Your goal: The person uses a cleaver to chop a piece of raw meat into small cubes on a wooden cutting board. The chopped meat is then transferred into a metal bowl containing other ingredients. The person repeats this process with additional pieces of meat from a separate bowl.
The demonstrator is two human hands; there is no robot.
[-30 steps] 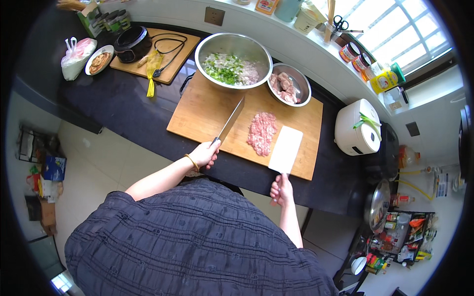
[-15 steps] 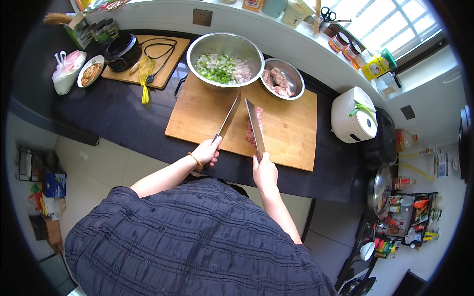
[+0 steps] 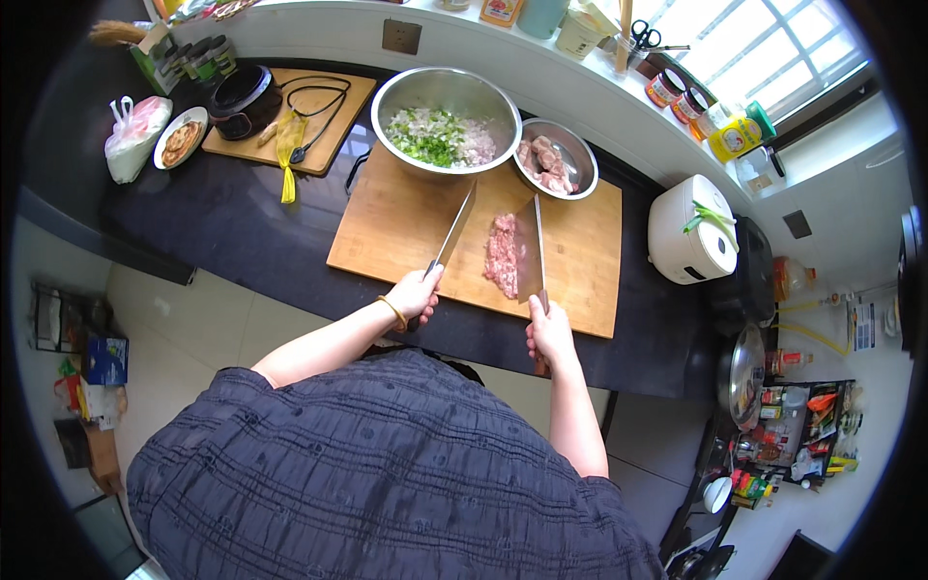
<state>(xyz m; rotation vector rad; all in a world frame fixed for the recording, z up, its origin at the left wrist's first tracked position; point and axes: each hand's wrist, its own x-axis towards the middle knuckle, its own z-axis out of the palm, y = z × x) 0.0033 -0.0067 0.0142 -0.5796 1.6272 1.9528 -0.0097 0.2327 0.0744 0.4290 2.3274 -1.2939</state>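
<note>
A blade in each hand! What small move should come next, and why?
Perhaps the right hand should nudge its cleaver leftward to gather the minced meat: the meat lies spread in a flat patch, the cleaver is at its right edge, and the left hand holds a knife clear on the other side.

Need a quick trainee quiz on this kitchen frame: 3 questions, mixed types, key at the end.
1. True or false: the left hand holds one knife and the right hand holds a second knife.

2. What lies on the cutting board between the two blades?
A. Minced meat
B. Whole eggs
C. A fish

3. Fill in: green stalks lie on top of the white ____.

Key: 1. True. 2. A. 3. Rice cooker.
</note>
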